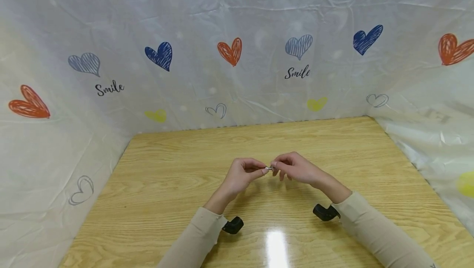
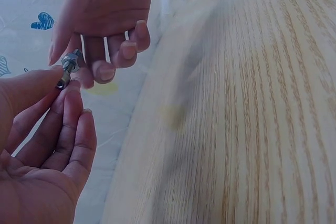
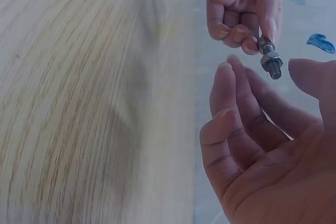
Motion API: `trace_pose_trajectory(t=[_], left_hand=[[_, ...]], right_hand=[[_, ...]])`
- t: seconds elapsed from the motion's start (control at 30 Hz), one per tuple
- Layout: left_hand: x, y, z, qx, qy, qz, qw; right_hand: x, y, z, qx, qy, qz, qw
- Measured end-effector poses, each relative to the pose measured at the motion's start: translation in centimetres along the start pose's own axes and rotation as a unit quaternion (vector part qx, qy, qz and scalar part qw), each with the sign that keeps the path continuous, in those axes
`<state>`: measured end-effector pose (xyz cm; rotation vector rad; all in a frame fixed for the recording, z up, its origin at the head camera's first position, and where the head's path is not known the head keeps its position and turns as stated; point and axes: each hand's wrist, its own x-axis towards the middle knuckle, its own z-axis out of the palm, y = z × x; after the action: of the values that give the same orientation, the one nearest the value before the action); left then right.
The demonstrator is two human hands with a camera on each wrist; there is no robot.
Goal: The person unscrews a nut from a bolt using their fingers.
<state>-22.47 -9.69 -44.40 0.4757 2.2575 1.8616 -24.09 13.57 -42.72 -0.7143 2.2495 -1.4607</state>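
Observation:
A small metal bolt [image 3: 275, 72] with a hex nut [image 3: 271, 60] threaded partway along it is held above the table. My left hand [image 1: 237, 177] pinches the head end between thumb and fingertips, leaving the nut and the threaded tip exposed. Around that exposed end is my right hand [image 1: 298, 169], its thumb and loosely bent fingers spread apart. In the right wrist view, gaps show between this hand's fingertips and the nut. The left wrist view shows the bolt [image 2: 66, 72] sticking out beyond the left thumb, towards the right palm [image 2: 113, 14].
Beneath both hands is a wood-grain table [image 1: 166, 185]. A white sheet [image 1: 192, 79] printed with hearts and "Smile" hangs behind it and along its sides. Black wrist mounts stick out near the left cuff [image 1: 233, 225] and the right cuff [image 1: 326, 212].

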Motion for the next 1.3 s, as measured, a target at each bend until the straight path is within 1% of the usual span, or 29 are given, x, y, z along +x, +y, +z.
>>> trace_pose_trajectory(t=[0.17,0.3,0.77,1.07,1.3], left_hand=[[0.02,-0.01,0.06,0.003,-0.002,0.004,1.0],[-0.01,0.1,0.09,0.005,-0.002,0.004,1.0],[0.03,-0.05,0.13,-0.006,-0.001,0.0,1.0],[0.03,0.05,0.17,-0.002,-0.001,0.0,1.0],[0.11,0.04,0.2,0.001,-0.001,-0.002,1.0]], right_hand=[[0.04,0.1,-0.03,-0.005,-0.011,-0.008,1.0],[0.02,0.15,-0.11,-0.006,-0.013,-0.016,1.0],[-0.25,0.05,-0.19,0.034,0.003,-0.017,0.999],[-0.12,0.24,-0.3,0.003,-0.01,0.001,1.0],[-0.07,0.31,-0.36,0.003,-0.022,-0.009,1.0]])
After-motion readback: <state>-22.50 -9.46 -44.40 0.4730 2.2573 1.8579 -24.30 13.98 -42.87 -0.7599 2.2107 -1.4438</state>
